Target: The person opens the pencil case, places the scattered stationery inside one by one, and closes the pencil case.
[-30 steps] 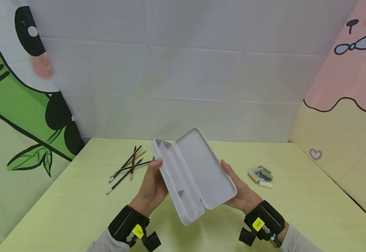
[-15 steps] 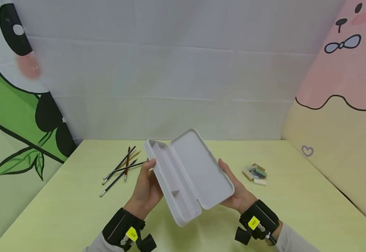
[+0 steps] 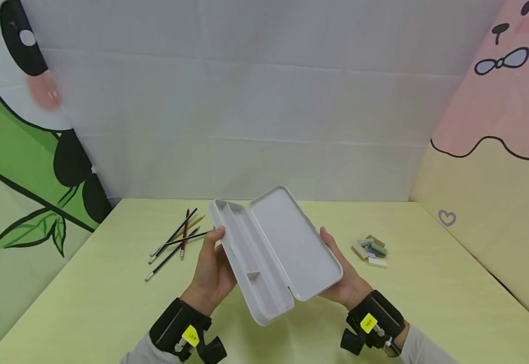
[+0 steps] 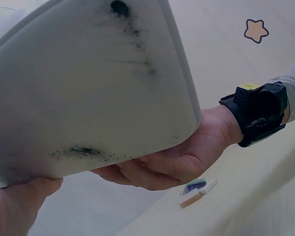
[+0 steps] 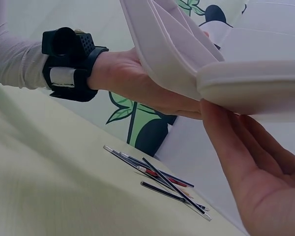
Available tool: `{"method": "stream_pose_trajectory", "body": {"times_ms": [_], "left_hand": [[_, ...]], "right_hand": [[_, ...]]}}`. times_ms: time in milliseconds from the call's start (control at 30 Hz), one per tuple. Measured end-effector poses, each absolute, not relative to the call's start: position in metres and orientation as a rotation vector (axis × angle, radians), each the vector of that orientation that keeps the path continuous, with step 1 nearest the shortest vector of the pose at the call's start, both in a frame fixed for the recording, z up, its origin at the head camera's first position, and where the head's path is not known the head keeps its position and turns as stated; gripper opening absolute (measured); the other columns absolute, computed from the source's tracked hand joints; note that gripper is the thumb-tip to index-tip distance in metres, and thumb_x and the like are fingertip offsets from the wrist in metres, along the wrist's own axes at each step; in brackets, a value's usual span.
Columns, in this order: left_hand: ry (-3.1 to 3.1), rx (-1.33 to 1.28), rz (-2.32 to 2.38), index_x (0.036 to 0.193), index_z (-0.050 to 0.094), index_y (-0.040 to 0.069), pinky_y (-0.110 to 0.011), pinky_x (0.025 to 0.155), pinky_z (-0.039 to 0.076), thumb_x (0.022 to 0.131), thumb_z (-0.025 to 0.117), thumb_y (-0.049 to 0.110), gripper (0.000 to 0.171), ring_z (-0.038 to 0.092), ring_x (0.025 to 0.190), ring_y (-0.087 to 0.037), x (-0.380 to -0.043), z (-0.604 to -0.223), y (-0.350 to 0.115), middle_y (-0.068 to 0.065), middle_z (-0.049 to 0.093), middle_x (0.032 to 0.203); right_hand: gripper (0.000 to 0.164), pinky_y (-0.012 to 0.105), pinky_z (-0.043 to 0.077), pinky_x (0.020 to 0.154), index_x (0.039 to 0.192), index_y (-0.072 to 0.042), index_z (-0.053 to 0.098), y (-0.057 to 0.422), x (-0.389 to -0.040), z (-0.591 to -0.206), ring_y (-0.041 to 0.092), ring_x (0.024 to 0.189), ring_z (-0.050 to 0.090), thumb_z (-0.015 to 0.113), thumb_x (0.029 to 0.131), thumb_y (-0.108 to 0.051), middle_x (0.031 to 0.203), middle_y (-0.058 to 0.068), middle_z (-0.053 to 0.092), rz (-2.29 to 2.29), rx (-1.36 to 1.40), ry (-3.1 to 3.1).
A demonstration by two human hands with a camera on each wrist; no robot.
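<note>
A white pencil case (image 3: 238, 263) is held in the air, tilted, with its lid (image 3: 297, 247) swung back and its inside facing up. One long compartment shows a small divider; nothing lies in it. My left hand (image 3: 211, 275) grips the case's left side, thumb on the rim and the other fingers hidden beneath. On the lid's right edge, my right hand (image 3: 347, 280) holds with its thumb along the side; its fingers (image 5: 226, 132) lie under the lid in the right wrist view. Dark smudges (image 4: 83, 151) mark the case's outer surface in the left wrist view.
Several pencils (image 3: 172, 256) lie crossed in a loose heap on the pale yellow table (image 3: 87, 283), left of the case. A small cluster of erasers (image 3: 376, 248) sits to the right. White cloth (image 3: 264, 111) hangs behind, with printed panels at both sides.
The head view has shifted slightly sideways. Both hands keep their hold on the opened pencil case, which stays nearly still.
</note>
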State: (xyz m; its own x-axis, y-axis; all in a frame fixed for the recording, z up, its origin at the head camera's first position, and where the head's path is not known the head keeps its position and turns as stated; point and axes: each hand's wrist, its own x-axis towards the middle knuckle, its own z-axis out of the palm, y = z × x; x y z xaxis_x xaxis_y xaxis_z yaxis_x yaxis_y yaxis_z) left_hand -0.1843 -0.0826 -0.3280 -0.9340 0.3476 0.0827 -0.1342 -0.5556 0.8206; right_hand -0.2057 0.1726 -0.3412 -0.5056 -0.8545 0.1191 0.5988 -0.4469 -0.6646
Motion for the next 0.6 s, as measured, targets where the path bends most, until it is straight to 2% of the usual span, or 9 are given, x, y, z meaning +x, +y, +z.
{"method": "stream_pose_trajectory", "body": {"times_ms": [267,600], "left_hand": [[1.26,0.292,2.533,0.136,0.031,0.023,-0.033,0.098,0.041,0.09,0.032,0.065,0.062,0.044,0.109,-0.01,-0.1853,-0.3257,-0.0816,0.007,0.044,0.116],[1.247,0.251,2.531,0.135,0.032,0.023,-0.03,0.097,0.042,0.09,0.031,0.066,0.063,0.046,0.107,-0.008,-0.1847,-0.3253,-0.0832,0.008,0.046,0.114]], "right_hand": [[0.069,0.022,0.054,0.085,0.123,-0.022,0.058,0.1721,-0.2023,-0.3393,0.01,0.106,0.064,0.021,0.092,-0.071,0.117,-0.002,0.066,-2.084,-0.469,0.687],[0.07,0.022,0.053,0.086,0.127,-0.023,0.056,0.169,-0.1984,-0.3388,0.009,0.106,0.064,0.017,0.093,-0.07,0.119,-0.003,0.065,-2.082,-0.535,0.703]]}}
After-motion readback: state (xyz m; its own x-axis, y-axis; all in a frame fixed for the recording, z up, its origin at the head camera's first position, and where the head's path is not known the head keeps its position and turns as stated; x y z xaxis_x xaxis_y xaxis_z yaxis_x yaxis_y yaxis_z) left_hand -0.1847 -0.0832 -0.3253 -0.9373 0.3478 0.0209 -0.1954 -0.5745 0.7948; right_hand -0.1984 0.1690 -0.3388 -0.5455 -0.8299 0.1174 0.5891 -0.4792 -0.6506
